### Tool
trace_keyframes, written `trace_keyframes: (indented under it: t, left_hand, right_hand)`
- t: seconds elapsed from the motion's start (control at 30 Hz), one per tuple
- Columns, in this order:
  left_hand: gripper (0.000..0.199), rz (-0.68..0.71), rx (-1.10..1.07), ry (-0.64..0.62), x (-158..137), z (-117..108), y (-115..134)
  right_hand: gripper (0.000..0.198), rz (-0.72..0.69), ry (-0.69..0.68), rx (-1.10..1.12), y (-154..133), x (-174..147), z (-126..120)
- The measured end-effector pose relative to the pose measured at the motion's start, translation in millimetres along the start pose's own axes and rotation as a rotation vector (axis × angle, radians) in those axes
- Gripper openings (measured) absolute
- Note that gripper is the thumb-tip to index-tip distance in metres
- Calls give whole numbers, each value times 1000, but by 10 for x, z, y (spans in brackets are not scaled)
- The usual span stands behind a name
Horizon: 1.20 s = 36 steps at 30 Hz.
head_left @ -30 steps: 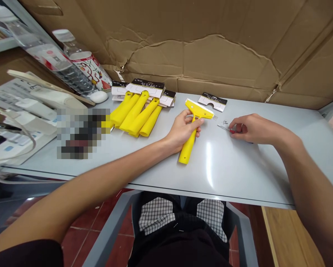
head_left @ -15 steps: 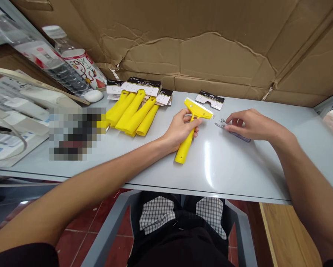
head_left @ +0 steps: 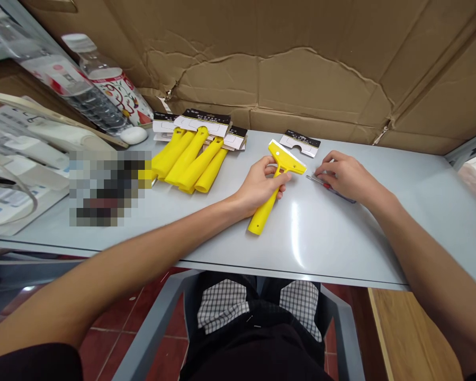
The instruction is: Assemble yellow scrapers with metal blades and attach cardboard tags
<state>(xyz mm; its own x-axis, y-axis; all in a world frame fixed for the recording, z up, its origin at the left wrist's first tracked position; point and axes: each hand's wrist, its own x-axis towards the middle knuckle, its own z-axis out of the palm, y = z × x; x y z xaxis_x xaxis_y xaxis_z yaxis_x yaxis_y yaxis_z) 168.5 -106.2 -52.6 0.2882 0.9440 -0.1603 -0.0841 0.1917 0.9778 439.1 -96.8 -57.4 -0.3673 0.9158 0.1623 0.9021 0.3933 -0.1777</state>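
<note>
My left hand point(head_left: 263, 185) is wrapped round the upper handle of a yellow scraper point(head_left: 262, 211), its wide head tilted up and away with a pale blade edge along the top. Right of the scraper head, my right hand point(head_left: 343, 172) is low over the table, fingertips pinched together; whatever lies between them is hidden. Beneath those fingers a small screwdriver point(head_left: 327, 186) rests on the table, its thin metal shaft pointing toward the scraper and part of its handle covered by the hand.
Several yellow scraper handles point(head_left: 188, 159) with black-and-white header cards lie left of centre. One loose header card point(head_left: 300, 143) is behind the scraper. Plastic bottles point(head_left: 116, 87), a white mouse point(head_left: 133, 135) and papers crowd the left. Cardboard point(head_left: 301, 79) stands along the table's back.
My right hand has moved left and its fingers have closed over the spot where small metal screws showed beside the screwdriver. The scraper head has shifted slightly right in my left hand.
</note>
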Motion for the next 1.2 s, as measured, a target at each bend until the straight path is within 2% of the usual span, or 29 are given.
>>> trace_keyframes:
  t: [0.4, 0.5, 0.6, 0.7, 0.8, 0.93, 1.2]
  left_hand:
    - [25, 60, 101, -92, -3, -32, -69]
    - [26, 65, 112, -117, -40, -9, -56]
    - [28, 73, 134, -126, -68, 15, -67]
    - [28, 81, 153, -141, -79, 21, -98]
    - [28, 99, 163, -145, -82, 13, -123]
    - [30, 103, 145, -137, -84, 4, -125]
    - [31, 90, 120, -118, -92, 24, -100]
  right_hand:
    - [27, -85, 106, 0, -8, 48, 12]
    - [21, -115, 243, 110, -88, 47, -5]
    - [14, -114, 356, 336, -263, 30, -4]
    - [12, -96, 334, 538, -460, -1, 21]
    - [14, -56, 276, 624, -593, -29, 50]
    - [14, 10, 219, 625, -653, -42, 51]
    - [13, 39, 273, 554, -675, -43, 93]
